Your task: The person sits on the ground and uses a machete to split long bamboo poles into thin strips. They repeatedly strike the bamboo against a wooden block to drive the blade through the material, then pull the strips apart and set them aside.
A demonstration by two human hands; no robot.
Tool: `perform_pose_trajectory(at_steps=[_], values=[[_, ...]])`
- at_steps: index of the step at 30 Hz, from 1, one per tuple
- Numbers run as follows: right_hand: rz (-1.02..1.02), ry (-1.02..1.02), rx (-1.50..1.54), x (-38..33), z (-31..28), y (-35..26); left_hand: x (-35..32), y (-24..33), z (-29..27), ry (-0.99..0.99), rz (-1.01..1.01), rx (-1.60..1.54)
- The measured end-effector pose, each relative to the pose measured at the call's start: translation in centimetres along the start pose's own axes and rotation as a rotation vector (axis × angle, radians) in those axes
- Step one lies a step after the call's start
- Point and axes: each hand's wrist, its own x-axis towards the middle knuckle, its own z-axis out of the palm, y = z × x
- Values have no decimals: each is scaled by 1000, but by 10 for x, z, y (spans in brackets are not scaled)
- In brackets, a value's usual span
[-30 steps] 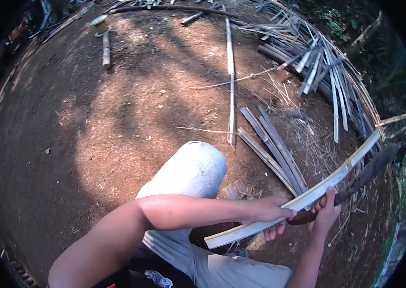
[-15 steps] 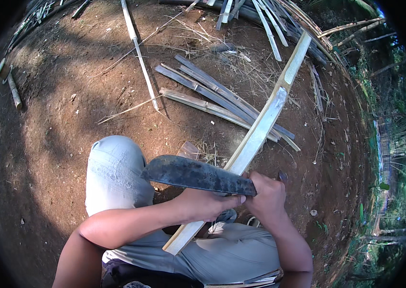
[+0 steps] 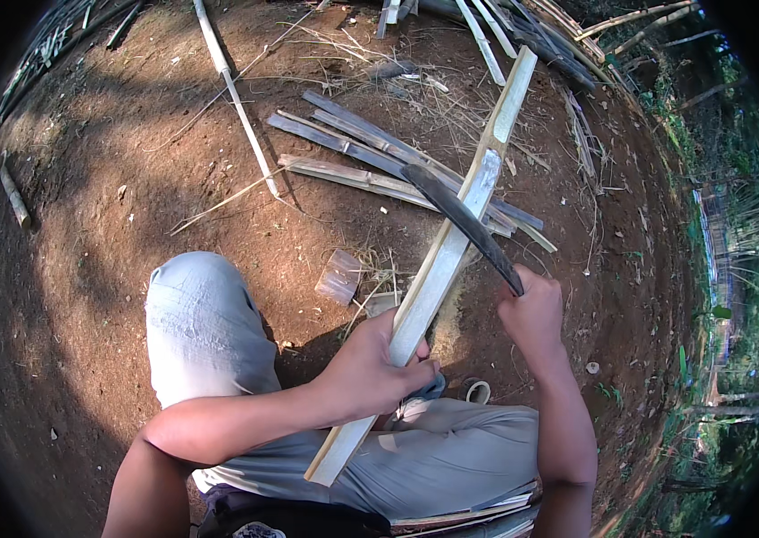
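A long split bamboo piece (image 3: 434,277), pale inside, slants from my lap up toward the far right. Wrapped round its lower part is my left hand (image 3: 374,368), fingers closed on it. My right hand (image 3: 531,308) is closed on the handle of a machete (image 3: 466,221), the handle itself hidden in the fist. The dark, curved blade points up and left and crosses over the bamboo's middle; whether it touches the bamboo I cannot tell.
Several weathered bamboo slats (image 3: 363,167) lie on the brown soil beyond the bamboo. A thin pole (image 3: 240,111) lies to their left. Near my knee is a clear plastic container (image 3: 339,276). More split strips (image 3: 487,40) are piled at the far edge; greenery borders the right.
The machete has swung away from beside my left hand, its tip now pointing up and out over the bamboo. My right hand has moved right and upward. My left hand now wraps the bamboo higher up.
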Motion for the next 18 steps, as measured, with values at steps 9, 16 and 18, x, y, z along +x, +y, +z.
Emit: perform_pose_trajectory(at_steps=[9, 16, 18], values=[[-233, -114, 104, -16, 9, -48, 1, 7, -8, 47, -31, 141], [-219, -11, 84, -5, 7, -24, 1, 4, -13, 54, 187, 181], [-189, 17, 79, 1, 6, -19, -4, 15, -15, 33, 132, 180]])
